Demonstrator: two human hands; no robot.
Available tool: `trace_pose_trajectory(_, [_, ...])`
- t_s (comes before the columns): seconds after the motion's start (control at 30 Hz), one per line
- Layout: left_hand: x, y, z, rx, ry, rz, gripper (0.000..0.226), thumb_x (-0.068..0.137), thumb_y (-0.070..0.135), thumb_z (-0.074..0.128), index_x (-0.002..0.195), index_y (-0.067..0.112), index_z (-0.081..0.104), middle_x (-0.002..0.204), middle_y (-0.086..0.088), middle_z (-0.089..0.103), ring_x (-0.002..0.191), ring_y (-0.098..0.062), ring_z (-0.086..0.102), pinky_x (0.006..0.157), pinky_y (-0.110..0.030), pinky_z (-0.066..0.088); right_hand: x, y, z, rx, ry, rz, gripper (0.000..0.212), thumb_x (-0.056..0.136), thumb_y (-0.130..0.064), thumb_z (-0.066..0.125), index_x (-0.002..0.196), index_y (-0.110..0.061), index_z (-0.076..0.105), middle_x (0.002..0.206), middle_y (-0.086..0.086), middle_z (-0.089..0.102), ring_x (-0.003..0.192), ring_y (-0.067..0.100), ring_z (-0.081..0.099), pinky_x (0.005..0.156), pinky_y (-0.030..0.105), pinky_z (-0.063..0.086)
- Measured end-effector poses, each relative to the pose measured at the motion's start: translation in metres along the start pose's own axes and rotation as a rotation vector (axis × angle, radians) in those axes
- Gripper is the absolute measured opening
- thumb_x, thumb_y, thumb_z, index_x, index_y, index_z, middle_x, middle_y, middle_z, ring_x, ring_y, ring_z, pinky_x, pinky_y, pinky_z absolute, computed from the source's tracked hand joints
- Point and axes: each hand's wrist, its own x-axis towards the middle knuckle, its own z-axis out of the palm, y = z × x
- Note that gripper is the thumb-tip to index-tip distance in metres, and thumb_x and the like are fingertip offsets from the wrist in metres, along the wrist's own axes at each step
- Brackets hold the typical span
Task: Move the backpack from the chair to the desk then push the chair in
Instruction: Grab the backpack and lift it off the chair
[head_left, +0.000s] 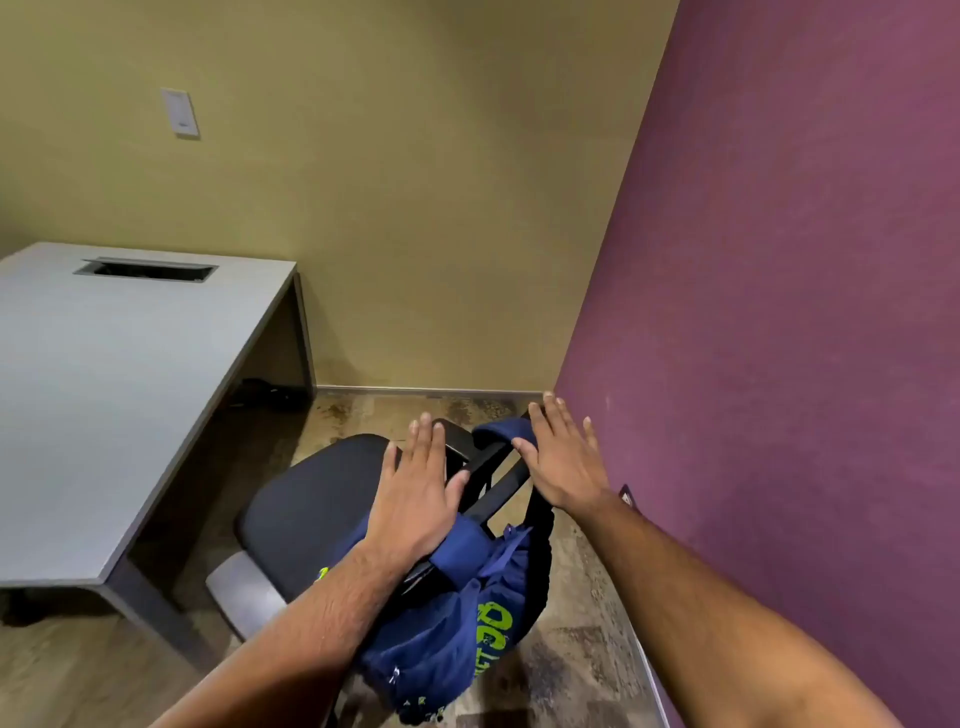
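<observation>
A navy blue backpack (457, 639) with green lettering hangs over the back of a black office chair (311, 499), its straps draped across the backrest top. My left hand (415, 488) hovers flat, fingers spread, over the near strap and the backrest's top edge. My right hand (563, 457) is also flat and spread, over the far strap near the purple wall. Neither hand grips anything. The grey desk (104, 374) stands to the left of the chair, its top bare apart from a cable slot (145, 269).
A purple wall (779, 312) runs close along the chair's right side, a tan wall (389, 182) behind. A dark object (265, 392) lies on the floor under the desk. Patterned floor (571, 665) shows around the chair.
</observation>
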Motion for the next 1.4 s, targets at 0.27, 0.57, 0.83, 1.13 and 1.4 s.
trace_pose_trajectory(0.27, [-0.014, -0.022, 0.014, -0.180, -0.242, 0.112, 0.064, 0.104, 0.058, 0.036, 0.151, 0.015, 0.044, 0.149, -0.003, 0.053, 0.137, -0.023, 0.047, 0.112, -0.037, 0.034, -0.007, 0.024, 0.031, 0.031, -0.198, 0.001, 0.065, 0.106, -0.057, 0.027, 0.162, -0.036, 0.001, 0.171, -0.001, -0.011, 0.157, 0.026, 0.003, 0.123, 0.051, 0.017])
trace_pose_trajectory(0.57, [-0.030, -0.046, 0.009, -0.217, -0.342, 0.175, 0.104, 0.071, 0.091, 0.057, 0.153, 0.030, 0.036, 0.157, 0.009, 0.037, 0.143, -0.007, 0.030, 0.120, -0.029, 0.025, 0.004, 0.041, 0.053, 0.238, -0.097, 0.005, 0.068, 0.098, -0.070, 0.027, 0.159, -0.043, 0.012, 0.169, 0.001, 0.011, 0.149, 0.031, 0.031, 0.111, 0.049, 0.041])
trace_pose_trajectory(0.83, [-0.038, -0.043, 0.000, -0.223, -0.302, 0.064, 0.098, 0.054, 0.091, 0.072, 0.130, 0.033, 0.051, 0.126, 0.017, 0.052, 0.118, -0.002, 0.047, 0.107, -0.029, 0.040, 0.010, 0.047, 0.061, 0.375, -0.016, -0.099, 0.065, 0.098, -0.060, 0.046, 0.155, -0.033, 0.030, 0.154, -0.010, 0.025, 0.126, 0.025, 0.053, 0.091, 0.037, 0.049])
trace_pose_trajectory(1.13, [-0.062, -0.021, -0.012, 0.011, -0.158, 0.000, 0.098, 0.051, 0.096, 0.068, 0.114, 0.022, 0.051, 0.105, 0.010, 0.048, 0.095, -0.011, 0.046, 0.085, -0.026, 0.037, 0.014, 0.048, 0.053, 0.347, 0.092, -0.116, 0.054, 0.093, -0.046, 0.055, 0.143, -0.026, 0.048, 0.140, 0.002, 0.043, 0.105, 0.034, 0.063, 0.079, 0.040, 0.051])
trace_pose_trajectory(1.4, [-0.091, -0.003, -0.034, 0.336, -0.103, 0.014, 0.072, 0.081, 0.073, 0.059, 0.119, 0.012, 0.054, 0.111, -0.004, 0.052, 0.097, -0.024, 0.051, 0.100, -0.038, 0.037, 0.015, 0.048, 0.037, 0.446, 0.213, -0.142, 0.043, 0.089, -0.038, 0.063, 0.129, -0.025, 0.057, 0.115, -0.001, 0.040, 0.076, 0.032, 0.059, 0.069, 0.041, 0.054])
